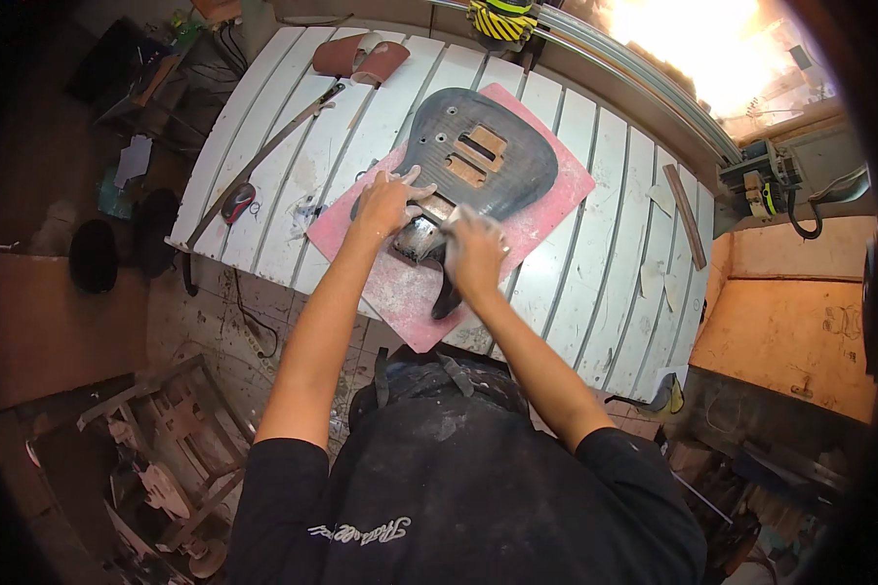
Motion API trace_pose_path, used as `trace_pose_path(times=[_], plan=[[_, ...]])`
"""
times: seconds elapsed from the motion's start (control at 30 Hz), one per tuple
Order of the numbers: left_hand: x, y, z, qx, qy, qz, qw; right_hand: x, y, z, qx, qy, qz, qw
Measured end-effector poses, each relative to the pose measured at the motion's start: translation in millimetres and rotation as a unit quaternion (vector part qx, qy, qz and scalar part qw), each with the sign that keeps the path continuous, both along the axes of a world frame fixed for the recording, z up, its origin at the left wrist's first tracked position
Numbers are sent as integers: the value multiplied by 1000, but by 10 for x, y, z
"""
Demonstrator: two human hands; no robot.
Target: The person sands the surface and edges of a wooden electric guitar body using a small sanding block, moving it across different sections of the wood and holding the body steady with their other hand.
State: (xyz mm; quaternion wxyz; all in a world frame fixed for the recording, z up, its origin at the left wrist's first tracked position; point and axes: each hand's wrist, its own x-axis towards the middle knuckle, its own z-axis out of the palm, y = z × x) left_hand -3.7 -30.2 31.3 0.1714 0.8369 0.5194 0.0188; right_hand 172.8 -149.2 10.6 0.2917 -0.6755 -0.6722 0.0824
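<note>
A dark grey electric guitar body (529,180) lies flat on a pink, dust-covered mat (566,200). Bare wood shows in its cut-out pockets, and small round holes sit beside them. My left hand (392,202) rests on the body's left edge with its fingers spread, pressing on it. At the near end, my right hand (477,252) is over the right side of the body and smeared by motion. Its fingers are bent, but whether something is under them is hidden. Between the two hands shows a shiny, dark, curved part (419,237). One pointed horn (446,298) of the body reaches toward me.
The mat lies on a white slatted table (585,292). Reddish-brown sandpaper pieces (380,62) curl at the far left. A long dark strip (263,156), a red-and-black round tool (238,201) and a wooden stick (686,216) lie on the slats. A metal rail (634,68) runs behind.
</note>
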Motion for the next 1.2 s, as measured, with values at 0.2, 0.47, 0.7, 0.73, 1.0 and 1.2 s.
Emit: trace_pose_path(times=[0.2, 0.47, 0.7, 0.73, 1.0, 1.2], plan=[[-85, -3, -13, -14, 1, 3, 1000, -221, -323, 41, -35, -16, 105, 994], [-53, 21, -28, -30, -9, 10, 999, -264, -347, 56, -30, -44, 67, 996], [-44, -44, -8, -13, -2, 15, 1000, 208, 241, 160, -24, 15, -42, 999], [-24, -41, -29, -10, -8, 11, 1000, 178, 209, 124, 0, -4, -51, 999], [-71, -93, 18, 5, -1, 12, 1000, 49, 9, 195, -79, -11, 31, 996], [-3, -57, -2, 5, 4, 5, 1000, -99, -194, 17, -41, -32, -3, 999]])
